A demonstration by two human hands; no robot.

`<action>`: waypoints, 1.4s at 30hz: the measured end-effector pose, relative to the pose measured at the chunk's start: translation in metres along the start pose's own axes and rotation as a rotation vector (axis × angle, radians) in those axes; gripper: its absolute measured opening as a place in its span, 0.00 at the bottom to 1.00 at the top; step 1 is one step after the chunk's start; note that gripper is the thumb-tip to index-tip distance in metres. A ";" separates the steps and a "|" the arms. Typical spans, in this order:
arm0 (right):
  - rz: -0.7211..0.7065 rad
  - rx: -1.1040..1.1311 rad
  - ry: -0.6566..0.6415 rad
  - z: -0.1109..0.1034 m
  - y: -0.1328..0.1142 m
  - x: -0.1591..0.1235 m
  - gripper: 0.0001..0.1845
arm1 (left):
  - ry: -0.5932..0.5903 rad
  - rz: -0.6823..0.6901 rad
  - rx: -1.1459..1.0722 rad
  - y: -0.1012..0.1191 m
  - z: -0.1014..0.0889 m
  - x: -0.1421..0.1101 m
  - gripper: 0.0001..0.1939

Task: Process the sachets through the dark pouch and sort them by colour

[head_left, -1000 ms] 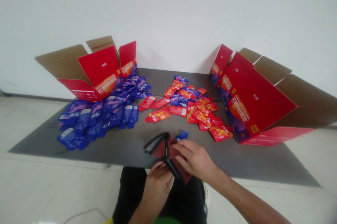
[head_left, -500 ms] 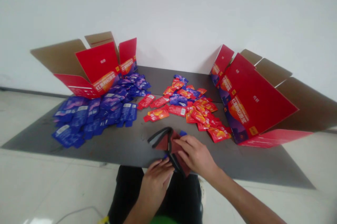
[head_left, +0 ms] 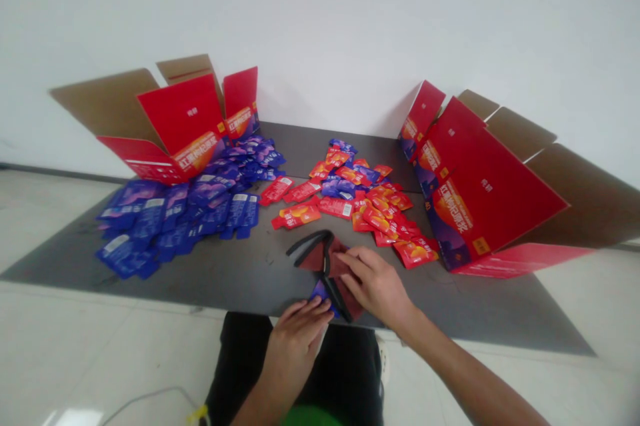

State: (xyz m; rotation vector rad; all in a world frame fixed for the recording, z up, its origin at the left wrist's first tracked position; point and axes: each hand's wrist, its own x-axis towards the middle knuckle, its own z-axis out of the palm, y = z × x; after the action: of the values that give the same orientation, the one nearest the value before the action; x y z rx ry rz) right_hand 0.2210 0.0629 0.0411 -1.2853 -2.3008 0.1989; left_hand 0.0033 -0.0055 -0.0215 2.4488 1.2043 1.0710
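Note:
My right hand [head_left: 376, 283] is closed on a folded brown cloth [head_left: 314, 258] with a black border, held above the table's near edge. Part of the cloth hangs down over a blue pouch [head_left: 321, 291]. On that pouch lie the fingers of my left hand [head_left: 299, 333], keeping hold of its near end at the table edge. The cloth hides the rest of the pouch. Beyond my hands, several orange-red pouches [head_left: 297, 215] lie loose, with a mixed heap of red pouches [head_left: 383, 216] and purple pouches behind them.
A large pile of blue pouches [head_left: 150, 219] covers the left of the grey table [head_left: 240, 279]. Behind it stand open red cartons [head_left: 183, 113] with raised flaps. More open red cartons [head_left: 480, 193] stand along the right side. A white wall [head_left: 325, 26] rises behind the table.
The cloth in my right hand has shifted slightly up and to the right. More of the blue pouch shows beneath it. My left hand has stayed nearly in place.

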 end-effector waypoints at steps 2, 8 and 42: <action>-0.040 0.062 -0.095 0.007 -0.019 -0.015 0.20 | -0.018 -0.037 0.000 0.001 -0.001 0.000 0.14; 0.073 -0.001 -0.065 0.015 0.011 0.001 0.16 | -0.030 0.007 0.003 0.000 -0.002 0.001 0.15; 0.422 0.012 0.547 -0.030 0.041 -0.062 0.16 | -0.185 -0.208 0.140 -0.009 -0.010 0.091 0.19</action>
State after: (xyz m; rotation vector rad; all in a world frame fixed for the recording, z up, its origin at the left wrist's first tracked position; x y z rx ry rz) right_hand 0.2940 0.0306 0.0312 -1.5753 -1.5597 -0.0039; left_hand 0.0275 0.0684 0.0284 2.3923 1.4764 0.7096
